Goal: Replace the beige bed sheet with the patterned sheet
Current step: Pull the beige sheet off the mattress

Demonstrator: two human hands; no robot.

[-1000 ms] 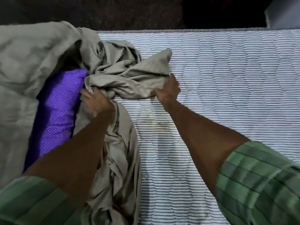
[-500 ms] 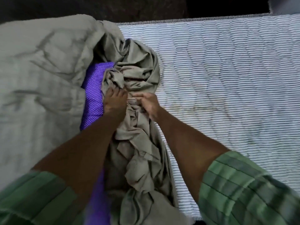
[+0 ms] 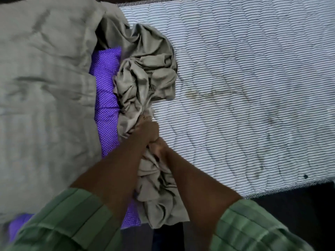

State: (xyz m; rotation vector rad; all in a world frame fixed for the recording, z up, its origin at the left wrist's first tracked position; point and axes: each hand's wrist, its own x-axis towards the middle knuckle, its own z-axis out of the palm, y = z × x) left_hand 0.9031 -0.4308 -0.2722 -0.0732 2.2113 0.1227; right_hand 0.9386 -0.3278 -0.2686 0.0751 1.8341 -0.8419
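Observation:
The beige bed sheet point(image 3: 148, 69) lies bunched in a rope-like heap down the middle of the bed, with more of it spread flat on the left. My left hand point(image 3: 146, 130) grips the bunched folds, and my right hand point(image 3: 160, 149) grips the same bundle just below it, the two hands touching. A purple sheet with white dots point(image 3: 107, 95) shows between the flat beige cloth and the bunched heap. The striped quilted mattress point(image 3: 244, 78) is bare on the right.
The mattress's near edge point(image 3: 290, 187) runs across the lower right, with dark floor beyond it. Its far edge point(image 3: 163, 1) is at the top. Faint stains point(image 3: 208, 94) mark the bare mattress. Green striped sleeves cover both my upper arms.
Both hands have drawn together and pulled back toward me, gathering the beige sheet into a tighter bundle. More of the striped mattress is bare, and the view has shifted to show the near edge.

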